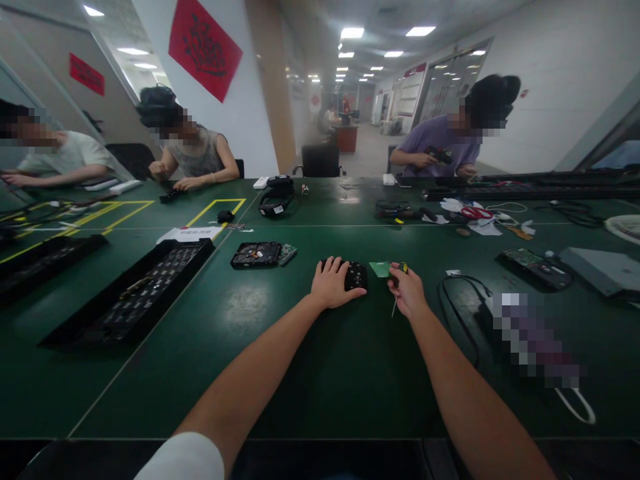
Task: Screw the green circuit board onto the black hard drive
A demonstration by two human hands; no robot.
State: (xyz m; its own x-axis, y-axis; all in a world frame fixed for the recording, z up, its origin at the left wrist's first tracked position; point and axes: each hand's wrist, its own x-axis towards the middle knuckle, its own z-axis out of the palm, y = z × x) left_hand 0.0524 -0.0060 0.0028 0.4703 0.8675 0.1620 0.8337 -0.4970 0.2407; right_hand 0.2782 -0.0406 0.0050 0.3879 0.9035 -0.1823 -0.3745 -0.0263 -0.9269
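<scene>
My left hand (332, 283) rests on a small black hard drive (356, 274) lying on the green table (280, 360), fingers curled over its near left side. My right hand (407, 290) is closed around a thin screwdriver (395, 305) with a yellow-green handle, its tip pointing down toward me. A small green circuit board (380, 269) lies flat between the drive and my right hand, just beside my right fingers.
Another opened drive with its board (263, 254) lies farther left. A long black tray (135, 290) stands at left, black cables (463, 300) and a grey box (603, 267) at right. Three other people sit at the far side working.
</scene>
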